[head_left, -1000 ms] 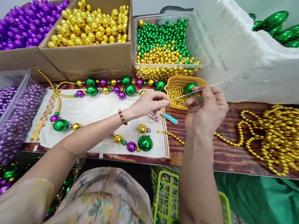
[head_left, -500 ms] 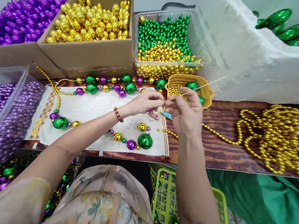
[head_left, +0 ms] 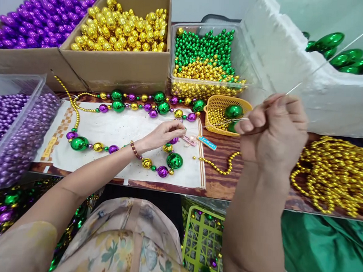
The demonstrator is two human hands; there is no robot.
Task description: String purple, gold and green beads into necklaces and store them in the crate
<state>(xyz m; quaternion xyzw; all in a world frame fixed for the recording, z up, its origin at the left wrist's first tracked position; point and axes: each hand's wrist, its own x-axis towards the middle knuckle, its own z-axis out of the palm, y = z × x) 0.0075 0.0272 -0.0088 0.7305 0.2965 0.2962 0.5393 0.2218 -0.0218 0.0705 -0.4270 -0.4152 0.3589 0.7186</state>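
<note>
My left hand (head_left: 166,136), with a brown bead bracelet at the wrist, is pinched on the bead strand above the white cloth (head_left: 132,133). Just beneath its fingertips are a purple bead (head_left: 174,140), a gold bead (head_left: 167,147) and a big green bead (head_left: 174,160). Raised to the right, my right hand (head_left: 276,125) is closed on a thin white string (head_left: 337,53). That string runs left toward my left hand and also stretches out past my right fist to the upper right. The left fingertips partly hide where string and beads meet.
A yellow basket (head_left: 228,100) holds small gold and large green beads. Beside it lie a blue-labelled tool (head_left: 207,143) and a pink one (head_left: 190,140). Behind stand bead-filled cardboard boxes (head_left: 118,68), a clear bin (head_left: 207,84) and a foam box (head_left: 334,104). Gold bead strands (head_left: 342,174) lie right.
My right hand has moved right and up, drawing the string out long. My left hand has shifted left and down to the beads, and the purple and gold beads have gathered by the big green one.
</note>
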